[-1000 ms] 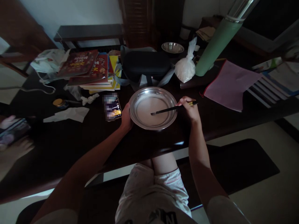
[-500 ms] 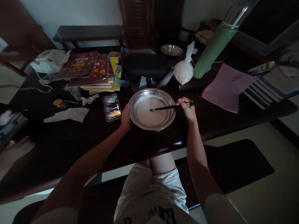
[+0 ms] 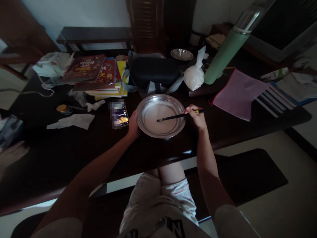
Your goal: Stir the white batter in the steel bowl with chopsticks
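A round steel plate [image 3: 148, 100] holding pale liquid sits on the dark table [image 3: 74, 152] in front of me. My left hand [image 3: 133, 125] grips its left rim. My right hand [image 3: 196, 117] holds a pair of dark chopsticks [image 3: 173, 116] at the plate's right rim, with their tips in the liquid near the plate's middle.
A lit phone [image 3: 119, 114] lies just left of the plate. Behind are a stack of books [image 3: 96, 76], a black case [image 3: 155, 69], a white bag [image 3: 194, 76], a small steel bowl [image 3: 182, 54], a green flask [image 3: 224, 56] and a pink folder [image 3: 239, 94]. Tissues [image 3: 71, 120] lie left.
The chopstick tips have shifted slightly left across the liquid in the plate. My left hand stays on the rim. The view has drifted a little.
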Tool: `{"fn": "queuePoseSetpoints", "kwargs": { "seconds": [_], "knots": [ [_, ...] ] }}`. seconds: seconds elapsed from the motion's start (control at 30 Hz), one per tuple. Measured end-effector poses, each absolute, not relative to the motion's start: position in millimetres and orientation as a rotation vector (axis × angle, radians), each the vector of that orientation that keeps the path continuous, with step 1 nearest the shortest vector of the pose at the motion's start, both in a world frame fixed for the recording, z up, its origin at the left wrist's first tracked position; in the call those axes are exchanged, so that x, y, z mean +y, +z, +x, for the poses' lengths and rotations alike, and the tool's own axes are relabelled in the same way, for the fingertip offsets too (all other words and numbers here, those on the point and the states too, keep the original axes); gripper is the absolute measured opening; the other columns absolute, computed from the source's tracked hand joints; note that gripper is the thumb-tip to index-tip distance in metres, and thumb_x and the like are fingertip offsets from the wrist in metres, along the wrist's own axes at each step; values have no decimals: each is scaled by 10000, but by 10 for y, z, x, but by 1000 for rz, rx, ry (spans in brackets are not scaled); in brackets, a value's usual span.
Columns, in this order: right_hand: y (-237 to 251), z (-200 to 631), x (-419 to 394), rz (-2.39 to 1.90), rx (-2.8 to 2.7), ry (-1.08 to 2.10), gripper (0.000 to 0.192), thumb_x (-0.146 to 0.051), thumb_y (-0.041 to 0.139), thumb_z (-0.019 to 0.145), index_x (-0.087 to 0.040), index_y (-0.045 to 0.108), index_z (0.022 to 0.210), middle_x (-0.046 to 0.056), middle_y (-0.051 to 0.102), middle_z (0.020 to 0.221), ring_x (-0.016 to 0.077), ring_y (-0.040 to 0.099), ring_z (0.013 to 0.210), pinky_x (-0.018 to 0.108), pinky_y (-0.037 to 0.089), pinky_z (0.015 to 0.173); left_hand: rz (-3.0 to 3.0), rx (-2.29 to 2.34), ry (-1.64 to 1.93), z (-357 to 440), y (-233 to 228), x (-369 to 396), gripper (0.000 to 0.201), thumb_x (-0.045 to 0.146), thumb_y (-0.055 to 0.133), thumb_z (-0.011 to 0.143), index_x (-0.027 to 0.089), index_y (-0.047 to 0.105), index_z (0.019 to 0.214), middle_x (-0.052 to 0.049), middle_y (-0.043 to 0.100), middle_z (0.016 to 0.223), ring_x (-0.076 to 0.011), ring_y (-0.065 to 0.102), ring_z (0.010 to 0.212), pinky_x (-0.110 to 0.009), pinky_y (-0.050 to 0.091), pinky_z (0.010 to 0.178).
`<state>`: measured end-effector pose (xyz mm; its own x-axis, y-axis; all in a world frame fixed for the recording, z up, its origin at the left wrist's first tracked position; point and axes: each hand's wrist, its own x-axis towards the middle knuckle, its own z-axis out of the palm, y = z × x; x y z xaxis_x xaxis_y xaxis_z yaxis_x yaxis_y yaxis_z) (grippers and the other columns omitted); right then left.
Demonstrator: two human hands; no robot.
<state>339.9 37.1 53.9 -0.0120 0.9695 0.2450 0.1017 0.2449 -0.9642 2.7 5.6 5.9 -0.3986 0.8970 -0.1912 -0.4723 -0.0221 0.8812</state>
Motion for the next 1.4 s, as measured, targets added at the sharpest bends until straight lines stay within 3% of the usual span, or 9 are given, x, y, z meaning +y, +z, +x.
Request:
{"fn": "queuePoseSetpoints", "kwargs": {
  "seconds": [0.2,0.33,0.8,1.13,1.4],
  "knots": [
    [541,3381,372,-1097,-1344,947,840,-1119,945,761,-316,716,665,-6,793,698,248,814,743,443,720,842,555,1154,1637,30,43,60,311,523,994,993,249,853,947,-32,920,1003,-279,873,1126,-364,707,1089],
    [532,3389,376,-1072,-1426,1001,793,-1079,982,777,-318,769,711,-1,843,763,253,843,779,447,734,878,510,1109,1638,49,62,52,254,485,977,992,253,874,971,-31,955,1067,-282,874,1137,-378,723,1085],
    [535,3395,373,-1090,-1360,904,821,-1105,949,790,-316,753,677,6,828,729,254,839,777,445,708,857,510,1102,1601,37,105,39,239,466,919,1064,229,884,1066,-70,964,1151,-333,905,1281,-448,717,1228],
    [516,3395,384,-1087,-1357,894,810,-1094,943,804,-323,736,670,-10,774,682,249,831,755,446,708,850,505,1158,1617,66,142,30,170,399,890,1077,256,885,984,-32,950,1052,-281,900,1146,-377,748,1074],
    [519,3392,383,-1076,-1383,900,807,-1098,938,812,-321,754,696,-1,803,717,257,849,788,446,716,865,504,1147,1619,60,126,27,209,445,922,1055,258,867,979,-39,926,1027,-298,900,1144,-397,744,1073]
  ]
}}
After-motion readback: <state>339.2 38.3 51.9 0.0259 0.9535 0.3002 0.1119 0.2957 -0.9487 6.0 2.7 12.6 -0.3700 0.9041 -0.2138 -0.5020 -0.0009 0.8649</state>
